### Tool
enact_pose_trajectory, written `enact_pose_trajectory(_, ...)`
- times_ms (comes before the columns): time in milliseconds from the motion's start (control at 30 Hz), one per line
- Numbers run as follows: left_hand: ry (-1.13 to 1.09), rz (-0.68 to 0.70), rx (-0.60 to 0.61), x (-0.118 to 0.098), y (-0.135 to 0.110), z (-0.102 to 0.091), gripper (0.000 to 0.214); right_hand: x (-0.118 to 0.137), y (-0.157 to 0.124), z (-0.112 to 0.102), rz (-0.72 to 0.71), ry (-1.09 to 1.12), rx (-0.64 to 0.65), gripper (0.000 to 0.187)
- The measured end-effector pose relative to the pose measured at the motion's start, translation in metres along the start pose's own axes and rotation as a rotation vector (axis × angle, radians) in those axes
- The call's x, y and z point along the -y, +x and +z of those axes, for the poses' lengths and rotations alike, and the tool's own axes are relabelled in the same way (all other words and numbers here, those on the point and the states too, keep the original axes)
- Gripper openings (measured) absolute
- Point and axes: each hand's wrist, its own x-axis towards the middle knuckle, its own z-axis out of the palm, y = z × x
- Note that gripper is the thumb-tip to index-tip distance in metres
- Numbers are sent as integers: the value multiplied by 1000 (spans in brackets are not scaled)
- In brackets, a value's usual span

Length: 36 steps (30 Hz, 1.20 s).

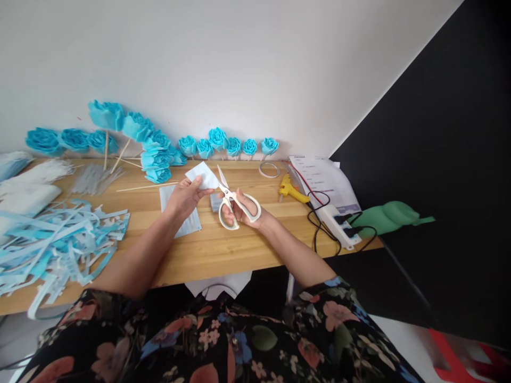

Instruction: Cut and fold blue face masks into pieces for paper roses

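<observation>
My left hand (184, 196) pinches a small pale blue-white piece of fabric (202, 174) above the wooden table (211, 250). My right hand (243, 210) has its fingers through the white handles of a pair of scissors (230, 200). The scissor blades are apart and point up-left, with their tips at the edge of the fabric piece. Under my hands lies a flat pale blue sheet (180, 210) on the table.
Blue fabric roses on sticks (223, 143) lean along the wall, with more roses (131, 135) at the left. A heap of blue strips (56, 239) covers the table's left. A yellow glue gun (291, 190), tape ring (269, 169), papers (321, 178) and power strip (339, 223) sit at the right.
</observation>
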Motion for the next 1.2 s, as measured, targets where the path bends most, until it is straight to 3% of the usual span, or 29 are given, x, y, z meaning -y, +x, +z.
enact_pose_trajectory(167, 26, 13, 25, 1, 1, -3, 23, -8, 2, -12, -48, -70, 134, 59)
enact_pose_trajectory(333, 2, -2, -75, -2, 3, -3, 14, -12, 4, -19, -60, -133, 176, 61)
enact_pose_trajectory(500, 18, -45, -3, 1, 0, 1, 20, -8, 2, -15, -97, -144, 201, 62)
enact_pose_trajectory(733, 93, -63, 125, 12, -6, 4, 42, -3, -1, -7, -127, -191, 151, 72)
enact_pose_trajectory(1200, 144, -67, 134, 11, -7, 3, 46, -2, -5, 7, -220, -215, -8, 85)
